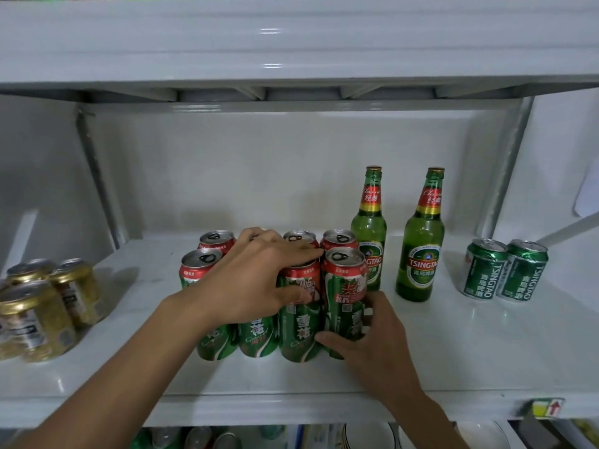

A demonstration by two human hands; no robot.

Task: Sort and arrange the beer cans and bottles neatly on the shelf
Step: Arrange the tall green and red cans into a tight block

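Observation:
Several red-and-green beer cans [299,322] stand in a tight block at the middle of the white shelf [470,345]. My left hand [256,280] lies over the tops of the front cans, fingers spread, thumb against one can's side. My right hand [372,335] wraps the lower part of the rightmost front can [345,286]. Behind and right of the block stand two green Tsingtao bottles [369,234] [421,241], upright and apart. Two green Tsingtao cans [505,270] stand together at the far right. Gold cans [42,306] cluster at the left edge.
The upper shelf [291,47] hangs close above the bottle caps. Grey uprights [97,176] stand at the back left and back right. A price tag [544,408] sits on the shelf's front lip. More cans and dishes [366,435] show on the level below.

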